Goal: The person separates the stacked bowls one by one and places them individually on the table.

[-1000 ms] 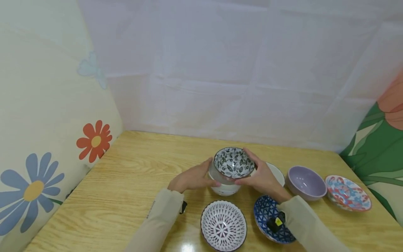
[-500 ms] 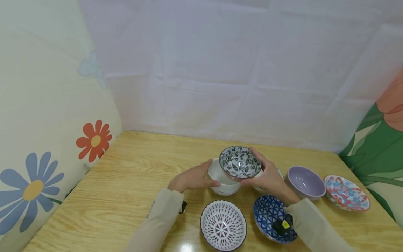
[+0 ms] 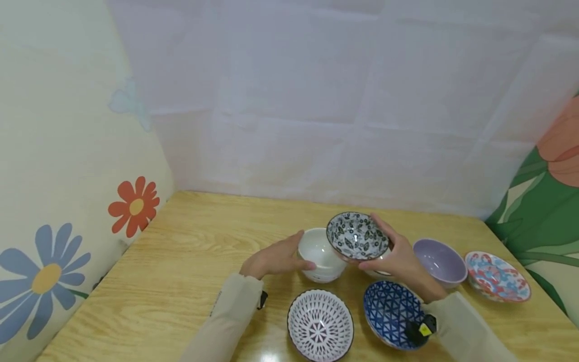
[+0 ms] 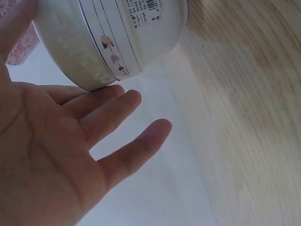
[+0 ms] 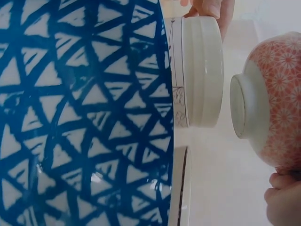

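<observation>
My right hand (image 3: pixel 400 259) grips the rim of a bowl with a black-and-white leaf pattern inside (image 3: pixel 356 237), thumb in front and fingers behind. The right wrist view shows that bowl's pink flowered outside (image 5: pixel 284 89) and white foot, off the table and tilted. Just left of it a white bowl (image 3: pixel 318 250) stands on the table. My left hand (image 3: pixel 277 257) holds that bowl's left side between thumb and fingers. In the left wrist view its outside has a flowered band (image 4: pixel 110 49) and a label; some fingertips touch it, while the little finger stands away.
Nearest me lie a white bowl with purple marks (image 3: pixel 320 326) and a blue triangle-patterned dish (image 3: pixel 389 314) under my right wrist. A purple bowl (image 3: pixel 440 259) and a red-and-blue patterned dish (image 3: pixel 497 276) stand to the right. Another white dish (image 3: pixel 379 273) is mostly hidden behind my right hand.
My right hand has moved the leaf-patterned bowl rightward from over the white bowl, uncovering more of the white bowl's inside. The left hand has stayed at the white bowl.
</observation>
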A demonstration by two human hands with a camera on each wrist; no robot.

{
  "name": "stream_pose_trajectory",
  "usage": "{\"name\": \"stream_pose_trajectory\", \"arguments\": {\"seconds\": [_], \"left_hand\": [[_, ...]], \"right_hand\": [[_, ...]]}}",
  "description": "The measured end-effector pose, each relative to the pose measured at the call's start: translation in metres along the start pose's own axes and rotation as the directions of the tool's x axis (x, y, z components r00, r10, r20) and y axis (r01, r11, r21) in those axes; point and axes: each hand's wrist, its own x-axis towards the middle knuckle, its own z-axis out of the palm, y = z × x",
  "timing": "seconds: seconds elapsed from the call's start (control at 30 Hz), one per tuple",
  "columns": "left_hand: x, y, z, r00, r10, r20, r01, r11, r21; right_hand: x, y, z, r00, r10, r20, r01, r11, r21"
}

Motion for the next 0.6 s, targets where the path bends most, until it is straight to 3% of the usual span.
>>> {"name": "stream_pose_trajectory", "arguments": {"seconds": [0.6], "left_hand": [[-0.001, 0.002, 0.001, 1.0, -0.023, 0.0, 0.023, 1.0, 0.012]], "right_hand": [[-0.02, 0.011, -0.021, 1.0, -0.003, -0.008, 0.003, 1.0, -0.015]]}}
